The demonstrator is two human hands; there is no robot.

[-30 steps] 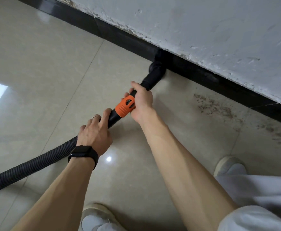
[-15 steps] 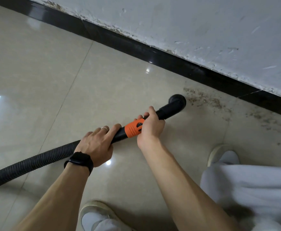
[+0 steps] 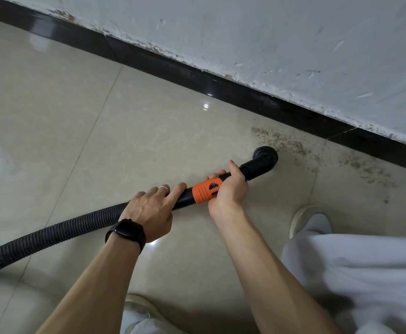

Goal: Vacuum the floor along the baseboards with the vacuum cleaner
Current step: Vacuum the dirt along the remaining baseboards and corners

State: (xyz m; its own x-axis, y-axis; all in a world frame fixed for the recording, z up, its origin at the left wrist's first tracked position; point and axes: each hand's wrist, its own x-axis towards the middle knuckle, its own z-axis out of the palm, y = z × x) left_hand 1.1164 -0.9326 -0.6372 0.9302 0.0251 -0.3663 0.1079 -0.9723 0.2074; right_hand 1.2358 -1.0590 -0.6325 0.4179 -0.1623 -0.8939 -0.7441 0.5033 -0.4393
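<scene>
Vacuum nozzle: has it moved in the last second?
Yes. The nozzle has come off the black baseboard, pulled back and rightward to the edge of the dirt patch.

The floor (image 3: 76, 116) is shiny, pale tile. Brown dirt (image 3: 291, 143) lies on it just past the right hand (image 3: 228, 189), along the black baseboard (image 3: 197, 75).
</scene>
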